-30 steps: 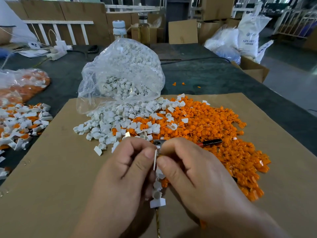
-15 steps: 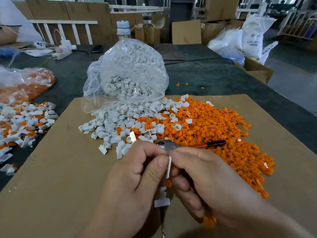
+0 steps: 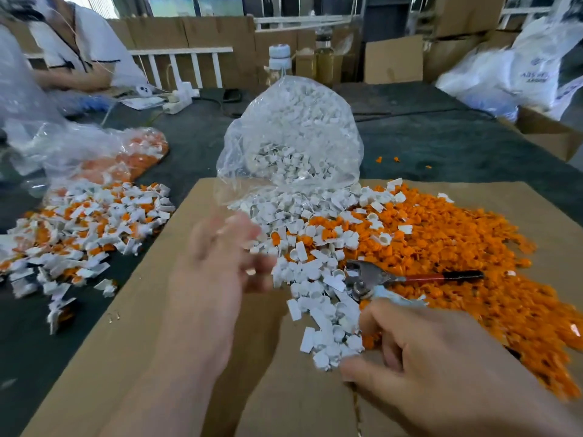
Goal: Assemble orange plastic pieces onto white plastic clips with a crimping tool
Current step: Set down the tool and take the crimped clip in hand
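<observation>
My left hand [image 3: 220, 269] hovers blurred over the cardboard sheet [image 3: 142, 326], fingers apart, with nothing visible in it. My right hand [image 3: 435, 354] rests low at the near edge of the loose white clips [image 3: 318, 288], fingers curled; whether it holds anything is hidden. The crimping tool [image 3: 369, 279] lies on the heap just beyond my right hand, its red and black handle [image 3: 441, 275] pointing right and its pale blue handle running towards my index finger. Orange pieces [image 3: 467, 257] spread in a wide pile to the right.
A clear bag of white clips [image 3: 293, 134] stands behind the piles. At left, off the cardboard, lies a heap of mixed white and orange parts [image 3: 85, 228] and a bag of orange pieces [image 3: 126, 159]. Another person [image 3: 79, 48] sits far left. Bottles [image 3: 279, 61] and boxes line the back.
My hands were pressed together around a white clip; they have parted. The left hand swung up and left, the right dropped to the clips, and that clip is gone from view.
</observation>
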Available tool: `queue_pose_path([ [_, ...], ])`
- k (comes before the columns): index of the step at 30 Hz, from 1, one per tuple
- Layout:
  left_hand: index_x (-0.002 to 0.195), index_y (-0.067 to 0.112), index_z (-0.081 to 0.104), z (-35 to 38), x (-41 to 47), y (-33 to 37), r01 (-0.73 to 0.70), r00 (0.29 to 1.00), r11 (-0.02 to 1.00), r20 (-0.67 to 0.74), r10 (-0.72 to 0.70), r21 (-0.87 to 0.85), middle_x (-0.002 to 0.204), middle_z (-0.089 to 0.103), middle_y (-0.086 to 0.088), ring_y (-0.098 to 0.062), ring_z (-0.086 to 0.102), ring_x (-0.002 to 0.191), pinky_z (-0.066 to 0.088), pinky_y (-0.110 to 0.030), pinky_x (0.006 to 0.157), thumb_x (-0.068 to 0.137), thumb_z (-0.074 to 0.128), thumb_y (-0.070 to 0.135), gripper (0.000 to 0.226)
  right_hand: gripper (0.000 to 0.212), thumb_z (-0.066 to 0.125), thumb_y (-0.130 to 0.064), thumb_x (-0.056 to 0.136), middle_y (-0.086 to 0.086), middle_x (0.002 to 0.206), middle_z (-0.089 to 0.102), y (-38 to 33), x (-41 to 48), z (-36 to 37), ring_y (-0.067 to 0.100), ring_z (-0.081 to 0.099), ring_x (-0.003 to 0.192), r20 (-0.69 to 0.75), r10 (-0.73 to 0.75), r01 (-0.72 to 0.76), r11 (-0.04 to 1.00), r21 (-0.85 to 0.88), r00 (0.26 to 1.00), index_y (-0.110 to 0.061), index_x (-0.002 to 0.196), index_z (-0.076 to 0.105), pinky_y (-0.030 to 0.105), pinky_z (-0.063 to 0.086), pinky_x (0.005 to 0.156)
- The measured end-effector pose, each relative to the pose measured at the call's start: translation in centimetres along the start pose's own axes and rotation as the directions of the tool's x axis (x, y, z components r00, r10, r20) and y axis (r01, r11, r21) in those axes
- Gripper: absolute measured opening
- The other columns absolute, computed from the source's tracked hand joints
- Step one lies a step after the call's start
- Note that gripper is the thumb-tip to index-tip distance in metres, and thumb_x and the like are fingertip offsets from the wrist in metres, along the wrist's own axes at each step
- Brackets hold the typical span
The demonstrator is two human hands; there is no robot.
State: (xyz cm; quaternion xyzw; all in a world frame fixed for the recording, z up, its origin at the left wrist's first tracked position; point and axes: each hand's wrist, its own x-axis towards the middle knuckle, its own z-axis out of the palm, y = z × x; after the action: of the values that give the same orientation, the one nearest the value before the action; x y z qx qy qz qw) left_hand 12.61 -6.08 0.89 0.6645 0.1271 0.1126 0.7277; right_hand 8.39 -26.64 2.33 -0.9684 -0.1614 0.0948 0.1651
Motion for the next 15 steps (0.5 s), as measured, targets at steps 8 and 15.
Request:
queue_pose_path([
  [8,0.091,0.056,0.052,-1.6,0.1,-1.7,-0.362,0.883,0.339,0.436,-0.173,0.868,0.082,0.059,0.039,-0.004,0.06,0.066,0.053,-0.037,0.062,0.027,0.033,0.111,0.086,0.047,0.041,-0.074,0.087,-0.009,0.094,0.057,0.6,0.4,1.7,0.019,0.05,0.081,0.018,-0.036,0.039,0.978,-0.203,0.999,-0.039,0.119,0.036,0.036,0.037,0.063],
  [15,0.085,0.047,0.047,0.6,-2.3,-3.1,-0.541,0.832,0.238,0.554,0.015,0.807,0.073,0.058,0.015,-0.004,0.053,0.061,0.041,-0.028,0.049,0.056,0.06,0.077,0.043,0.027,0.044,-0.052,0.097,-0.009,0.07,0.032,0.6,0.9,2.9,0.019,0.037,0.072,-0.109,-0.027,0.014,0.993,-0.118,0.994,-0.031,0.086,0.032,0.036,0.028,0.062],
])
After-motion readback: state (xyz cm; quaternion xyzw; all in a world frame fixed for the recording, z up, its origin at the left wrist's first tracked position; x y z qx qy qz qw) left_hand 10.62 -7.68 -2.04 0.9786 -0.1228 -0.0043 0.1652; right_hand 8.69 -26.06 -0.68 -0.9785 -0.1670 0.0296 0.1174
